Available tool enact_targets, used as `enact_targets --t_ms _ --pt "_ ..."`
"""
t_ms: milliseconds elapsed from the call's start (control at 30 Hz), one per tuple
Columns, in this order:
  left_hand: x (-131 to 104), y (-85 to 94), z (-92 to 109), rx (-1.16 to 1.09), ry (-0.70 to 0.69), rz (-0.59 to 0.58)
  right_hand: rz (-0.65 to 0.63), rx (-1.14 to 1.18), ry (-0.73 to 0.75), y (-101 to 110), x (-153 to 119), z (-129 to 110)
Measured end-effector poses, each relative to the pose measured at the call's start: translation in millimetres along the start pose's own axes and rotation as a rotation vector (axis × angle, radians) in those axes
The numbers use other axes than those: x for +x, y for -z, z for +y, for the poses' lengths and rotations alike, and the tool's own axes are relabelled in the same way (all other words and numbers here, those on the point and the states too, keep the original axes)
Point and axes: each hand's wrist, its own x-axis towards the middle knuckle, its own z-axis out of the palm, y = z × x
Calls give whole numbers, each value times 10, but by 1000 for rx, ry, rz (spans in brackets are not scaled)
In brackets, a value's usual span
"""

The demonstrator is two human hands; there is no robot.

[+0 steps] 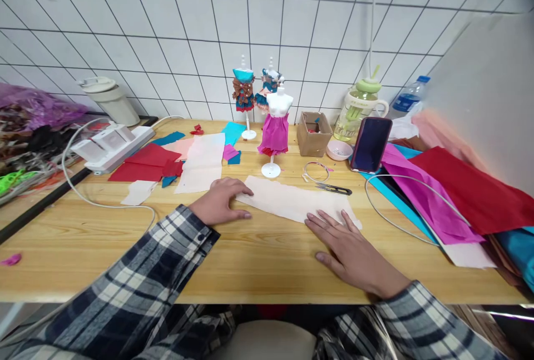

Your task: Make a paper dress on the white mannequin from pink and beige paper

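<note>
A long strip of pale pink paper or cloth (292, 198) lies flat on the wooden table, slanting down to the right. My left hand (223, 200) rests at its left end, fingertips touching the edge, thumb apart. Across the strip's right end my right hand (348, 248) lies with spread fingers, their tips on the sheet. Neither hand grips anything. Just behind the strip stands a small white mannequin (280, 104) in a magenta skirt (274, 132). Black thread snips (334, 188) lie beyond the strip's right part, beside a coiled white cord (316, 172).
Two dressed mannequins (243, 90) (270, 84) stand behind. A cardboard box (314, 140), pink bowl (339, 150), phone (371, 144) and green-lidded jug (361, 107) are at back right. Coloured sheets (471, 198) lie right; red pieces (146, 162) and a power strip (119, 148) left.
</note>
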Motion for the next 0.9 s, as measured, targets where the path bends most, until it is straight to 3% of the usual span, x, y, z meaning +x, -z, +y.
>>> enact_targets --t_ms 133,233,367,500,667,900 --pt "9 -58 -131 11 122 -59 31 -16 -38 86 -23 36" --pt "38 -123 -120 31 141 -47 101 -37 -70 195 140 -66" --pt "56 -171 -89 46 157 -17 125 -21 105 269 566 -261" --pt "55 -183 -79 37 162 6 117 -27 328 119 969 -315" --pt "57 -222 -91 88 225 30 73 -21 283 -104 1103 -231" --pt "67 -234 -122 137 320 139 20 -2 252 -125 1071 -201"
